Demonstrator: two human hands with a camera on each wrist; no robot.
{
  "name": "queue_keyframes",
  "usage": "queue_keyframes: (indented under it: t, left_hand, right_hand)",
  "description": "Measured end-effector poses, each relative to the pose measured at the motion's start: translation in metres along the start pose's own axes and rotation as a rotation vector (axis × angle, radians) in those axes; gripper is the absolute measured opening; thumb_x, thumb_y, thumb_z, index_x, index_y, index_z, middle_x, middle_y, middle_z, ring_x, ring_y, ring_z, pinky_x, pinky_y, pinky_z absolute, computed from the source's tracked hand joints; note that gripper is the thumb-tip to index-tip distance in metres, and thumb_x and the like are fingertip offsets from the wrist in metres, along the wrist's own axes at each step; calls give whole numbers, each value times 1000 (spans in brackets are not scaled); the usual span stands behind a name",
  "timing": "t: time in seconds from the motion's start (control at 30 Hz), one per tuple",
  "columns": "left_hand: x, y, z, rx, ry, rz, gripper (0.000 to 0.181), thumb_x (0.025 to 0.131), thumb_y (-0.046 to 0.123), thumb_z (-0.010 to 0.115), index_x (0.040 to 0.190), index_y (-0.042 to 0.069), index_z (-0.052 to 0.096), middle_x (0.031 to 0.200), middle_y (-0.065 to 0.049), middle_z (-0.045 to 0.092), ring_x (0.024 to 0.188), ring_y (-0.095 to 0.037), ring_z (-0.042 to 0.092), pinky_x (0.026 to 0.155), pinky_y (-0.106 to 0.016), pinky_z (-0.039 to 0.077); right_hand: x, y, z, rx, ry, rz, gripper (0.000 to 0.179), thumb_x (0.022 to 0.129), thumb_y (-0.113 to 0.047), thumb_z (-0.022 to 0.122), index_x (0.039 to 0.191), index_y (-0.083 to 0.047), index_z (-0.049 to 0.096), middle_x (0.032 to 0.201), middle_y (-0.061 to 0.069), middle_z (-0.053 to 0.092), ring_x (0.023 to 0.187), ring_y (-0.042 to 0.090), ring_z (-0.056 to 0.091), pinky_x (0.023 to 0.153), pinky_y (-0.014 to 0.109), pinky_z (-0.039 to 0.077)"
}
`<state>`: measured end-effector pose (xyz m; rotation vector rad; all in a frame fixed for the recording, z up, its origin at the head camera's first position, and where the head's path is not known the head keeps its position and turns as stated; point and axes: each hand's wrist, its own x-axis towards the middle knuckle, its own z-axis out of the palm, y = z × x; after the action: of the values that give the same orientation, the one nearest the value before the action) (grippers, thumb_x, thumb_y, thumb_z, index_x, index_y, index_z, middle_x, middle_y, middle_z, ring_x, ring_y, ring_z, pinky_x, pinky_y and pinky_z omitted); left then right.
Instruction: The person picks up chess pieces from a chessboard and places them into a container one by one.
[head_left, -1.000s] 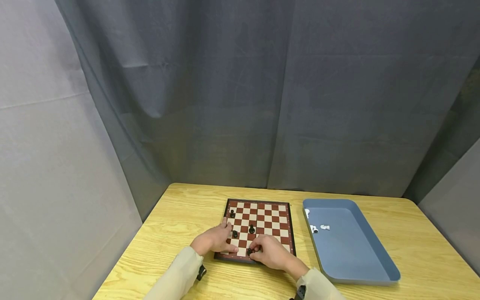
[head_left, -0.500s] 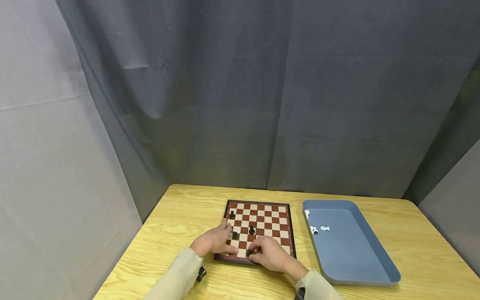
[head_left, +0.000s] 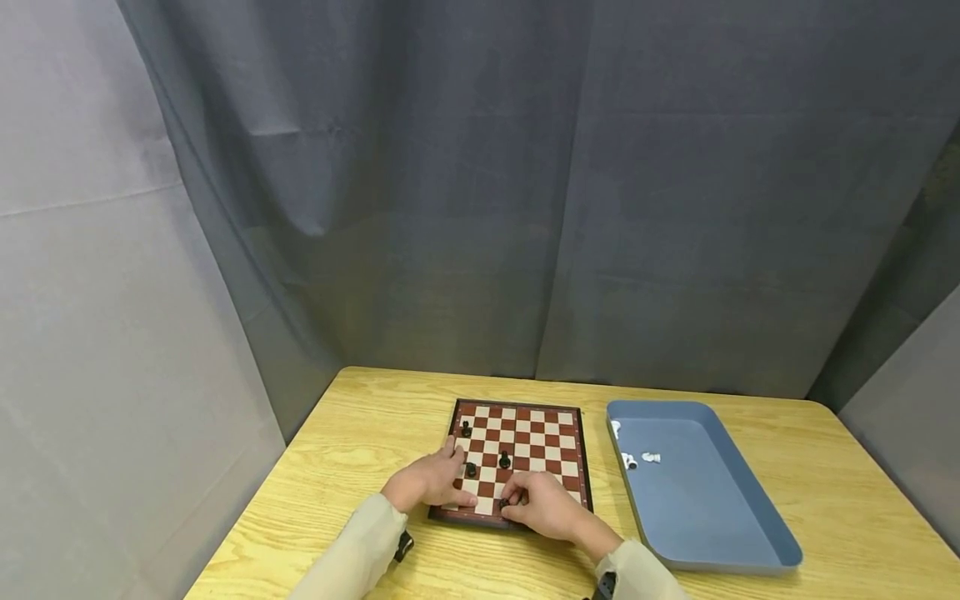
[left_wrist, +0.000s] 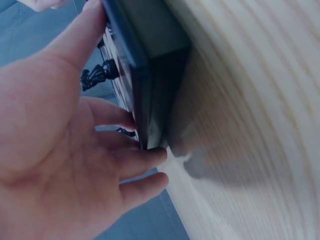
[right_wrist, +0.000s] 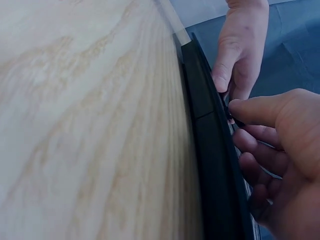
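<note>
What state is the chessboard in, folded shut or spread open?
Spread open: in the head view the chessboard lies flat on the table, its checkered halves showing on both sides of a middle seam.

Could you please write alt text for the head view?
A person's right hand pinches a dark piece at the near side of a chessboard; the left hand touches the board's left side. Three other black pieces are on it; a blue tray with white pieces is to the right.
</note>
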<state>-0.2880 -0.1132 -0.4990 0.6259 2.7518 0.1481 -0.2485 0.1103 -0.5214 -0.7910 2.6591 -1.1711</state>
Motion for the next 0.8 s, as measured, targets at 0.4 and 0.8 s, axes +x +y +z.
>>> queue_keyframes:
  t: [0.4, 0.8]
  left_hand:
    - [-2, 1, 1, 23, 9, 4, 94, 84, 62, 56, 149, 1, 26, 155, -21, 12, 137, -31, 29, 106, -43, 34]
    - [-4, 0, 1, -19, 5, 20, 93, 86, 59, 57, 149, -1, 23, 155, -21, 9, 138, -31, 26, 103, -41, 37]
  right_hand:
    - [-8, 3, -16, 93, 9, 4, 12, 82, -11, 71, 92, -9, 65, 79, -4, 61, 70, 11, 57, 60, 26, 48]
    - [-15, 21, -38, 106, 74, 30, 12, 84, -7, 69, 94, -4, 63, 81, 0, 59, 72, 15, 55, 62, 26, 48]
